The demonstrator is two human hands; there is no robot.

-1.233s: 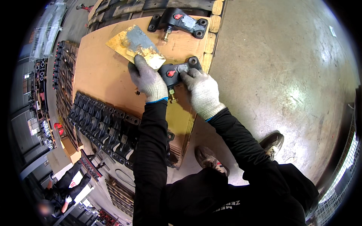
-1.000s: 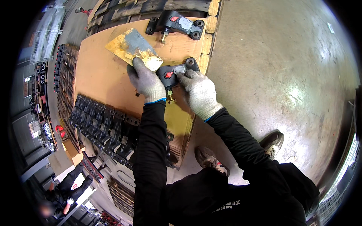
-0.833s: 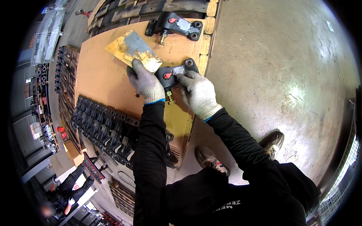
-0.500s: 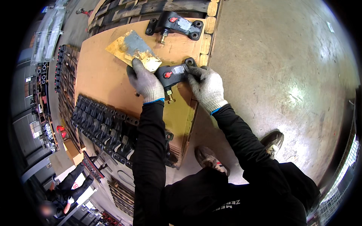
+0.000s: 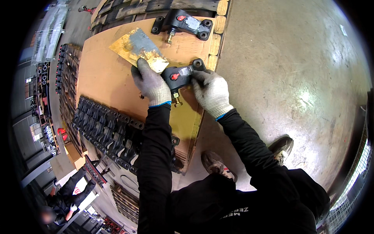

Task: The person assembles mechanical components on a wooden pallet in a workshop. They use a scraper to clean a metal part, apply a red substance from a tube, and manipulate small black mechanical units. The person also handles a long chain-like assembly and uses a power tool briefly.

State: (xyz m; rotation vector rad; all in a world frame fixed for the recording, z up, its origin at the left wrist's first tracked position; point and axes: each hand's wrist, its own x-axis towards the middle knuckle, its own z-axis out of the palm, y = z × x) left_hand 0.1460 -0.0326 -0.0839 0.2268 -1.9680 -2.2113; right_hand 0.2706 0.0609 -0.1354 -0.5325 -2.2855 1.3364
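Observation:
A black cast metal bracket (image 5: 180, 75) with a red cap and a brass bolt lies on a brown cardboard sheet (image 5: 105, 74). My left hand (image 5: 151, 83), in a grey knit glove, grips its left end. My right hand (image 5: 210, 92), gloved the same, presses on its right end by the silver label. A torn, yellow-smeared sheet (image 5: 139, 48) lies just beyond my left hand. A second black bracket (image 5: 183, 24) of the same kind rests at the far edge of the cardboard.
A row of several black brackets (image 5: 113, 134) lines the near left of the cardboard. The stack stands on a wooden pallet (image 5: 218, 19) over a grey concrete floor (image 5: 296, 78). My shoes (image 5: 218, 165) are below. Another person (image 5: 66, 197) crouches at lower left near racks.
My right hand slid from on top of the bracket to its right end, uncovering the silver label. The left hand stayed put at the left end.

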